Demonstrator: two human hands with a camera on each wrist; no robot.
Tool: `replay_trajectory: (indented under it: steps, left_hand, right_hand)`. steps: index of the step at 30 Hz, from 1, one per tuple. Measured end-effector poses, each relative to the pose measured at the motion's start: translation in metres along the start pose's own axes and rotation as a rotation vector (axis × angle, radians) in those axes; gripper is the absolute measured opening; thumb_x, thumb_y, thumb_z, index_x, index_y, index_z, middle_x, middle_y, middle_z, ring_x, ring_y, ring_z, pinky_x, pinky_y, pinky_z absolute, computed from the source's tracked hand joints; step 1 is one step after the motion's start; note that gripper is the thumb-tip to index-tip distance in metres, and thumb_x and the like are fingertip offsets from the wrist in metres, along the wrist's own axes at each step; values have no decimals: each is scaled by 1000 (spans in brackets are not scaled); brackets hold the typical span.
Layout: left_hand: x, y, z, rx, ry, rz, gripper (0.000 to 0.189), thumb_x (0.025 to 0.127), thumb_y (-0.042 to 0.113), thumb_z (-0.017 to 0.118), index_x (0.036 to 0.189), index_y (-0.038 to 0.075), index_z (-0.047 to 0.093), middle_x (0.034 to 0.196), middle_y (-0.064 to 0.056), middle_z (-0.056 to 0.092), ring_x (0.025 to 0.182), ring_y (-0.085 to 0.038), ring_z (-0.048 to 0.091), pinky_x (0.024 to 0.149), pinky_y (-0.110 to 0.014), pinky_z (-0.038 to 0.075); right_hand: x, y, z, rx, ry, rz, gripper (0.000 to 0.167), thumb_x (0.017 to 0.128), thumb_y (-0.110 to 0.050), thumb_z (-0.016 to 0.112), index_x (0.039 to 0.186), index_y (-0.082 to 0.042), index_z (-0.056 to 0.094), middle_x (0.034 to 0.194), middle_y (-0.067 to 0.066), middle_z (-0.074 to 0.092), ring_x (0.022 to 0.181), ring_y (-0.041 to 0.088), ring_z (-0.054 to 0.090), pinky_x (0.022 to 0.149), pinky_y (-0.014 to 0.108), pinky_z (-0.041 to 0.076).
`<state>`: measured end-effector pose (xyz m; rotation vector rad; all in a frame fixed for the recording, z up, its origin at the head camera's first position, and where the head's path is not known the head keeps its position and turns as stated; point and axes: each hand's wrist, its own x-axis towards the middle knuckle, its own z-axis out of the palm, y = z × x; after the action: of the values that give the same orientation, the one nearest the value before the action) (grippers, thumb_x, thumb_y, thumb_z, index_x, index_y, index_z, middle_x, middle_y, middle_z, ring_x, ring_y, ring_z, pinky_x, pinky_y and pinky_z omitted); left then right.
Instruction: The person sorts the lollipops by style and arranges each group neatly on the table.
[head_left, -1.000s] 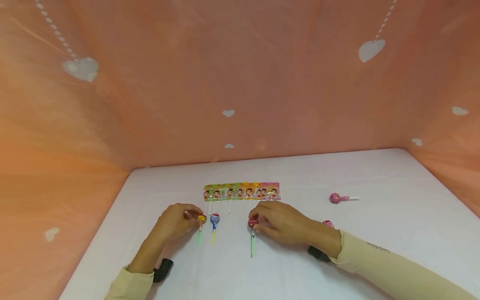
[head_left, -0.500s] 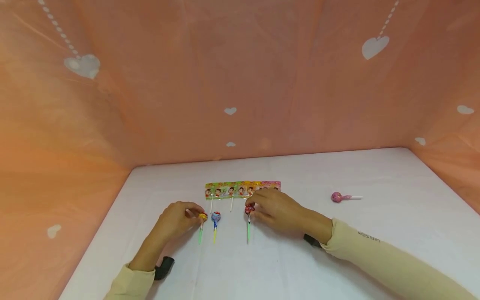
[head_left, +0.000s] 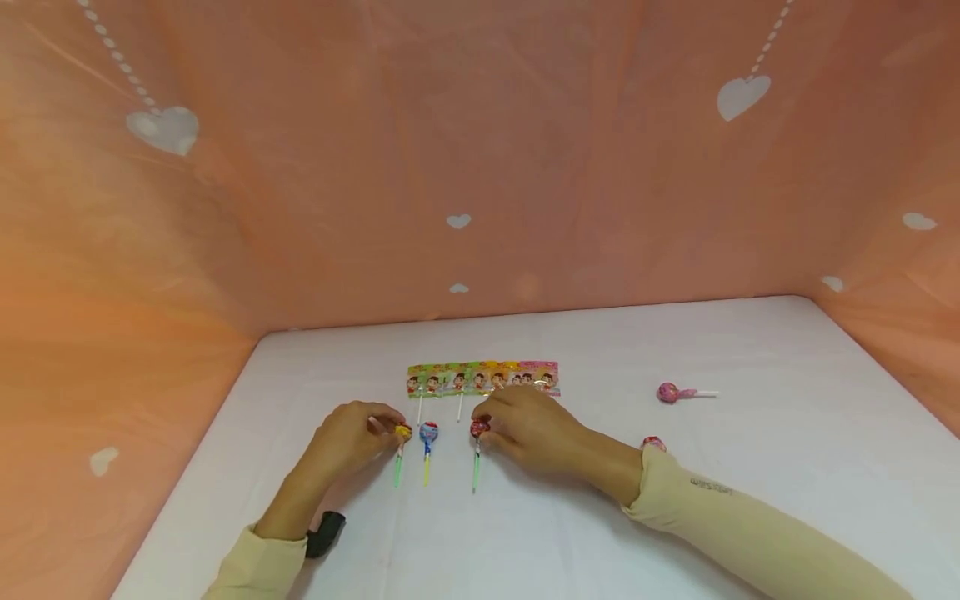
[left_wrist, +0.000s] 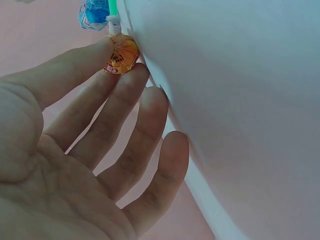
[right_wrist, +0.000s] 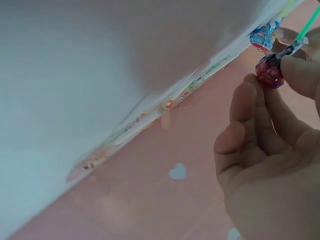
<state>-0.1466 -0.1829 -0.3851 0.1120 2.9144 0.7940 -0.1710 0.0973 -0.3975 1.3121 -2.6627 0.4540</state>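
My left hand (head_left: 356, 442) pinches the head of a yellow-orange wrapped lollipop (left_wrist: 124, 56) with a green stick, thumb on one side and fingertips on the other. Just right of it lies a blue-wrapped lollipop (head_left: 428, 433) with a yellow stick pointing toward me. Between the thumb and fingers of my right hand (head_left: 528, 429) is a dark red lollipop (right_wrist: 270, 72), its green stick also pointing toward me. In the right wrist view the blue lollipop shows just past the red one. The right hand overlaps part of the packet row behind it.
Flat lollipop packets (head_left: 459, 380) in green, yellow and pink lie in a row behind the hands, white sticks toward me. At the right lies a pink lollipop (head_left: 668, 392); another reddish-pink one (head_left: 654, 442) is partly hidden by my right sleeve. An orange curtain (head_left: 480, 167) closes the table's back.
My right hand first moves away from me toward the packets, then left and slightly back, bringing the red lollipop closer to the blue one. The left hand stays on the yellow-orange lollipop.
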Motion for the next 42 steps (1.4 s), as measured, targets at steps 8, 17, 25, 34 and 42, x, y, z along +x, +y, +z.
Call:
replay_trajectory:
  steps: [8, 17, 25, 34, 42]
  left_hand:
    - [1, 0, 0, -1, -6, -4, 17, 83, 17, 77, 99, 20, 78, 86, 3, 69, 82, -15, 59, 66, -30, 43]
    - [2, -1, 1, 15, -2, 25, 18, 83, 16, 77, 100, 19, 77, 86, 2, 69, 79, -14, 58, 65, -31, 44]
    - [2, 0, 1, 18, 3, 17, 18, 82, 15, 77, 100, 19, 77, 84, 2, 69, 78, -14, 59, 65, -31, 44]
    - [1, 0, 0, 10, 0, 5, 18, 83, 15, 77, 100, 18, 77, 83, 1, 69, 77, -14, 59, 63, -30, 43]
    - [0, 2, 0, 1, -6, 5, 17, 83, 16, 77, 101, 17, 77, 86, 1, 69, 81, -16, 59, 64, -30, 44]
  right_hand:
    - [9, -5, 3, -8, -53, 46, 28, 97, -35, 62, 120, -19, 68, 116, -5, 68, 115, 17, 59, 107, 40, 43]
    - [18, -4, 8, 17, -69, 67, 24, 95, -31, 67, 116, -20, 69, 116, -6, 66, 113, 17, 55, 106, 38, 43]
    - [27, -4, 8, 77, -97, 53, 26, 95, -33, 66, 118, -21, 68, 118, -6, 67, 115, 16, 56, 107, 36, 42]
    - [35, -4, 11, 90, -115, 39, 25, 93, -34, 69, 115, -22, 70, 113, -7, 68, 114, 16, 57, 105, 36, 43]
    - [37, -4, 13, 76, -117, 49, 24, 91, -35, 71, 111, -23, 72, 107, -7, 68, 107, 15, 58, 99, 36, 44]
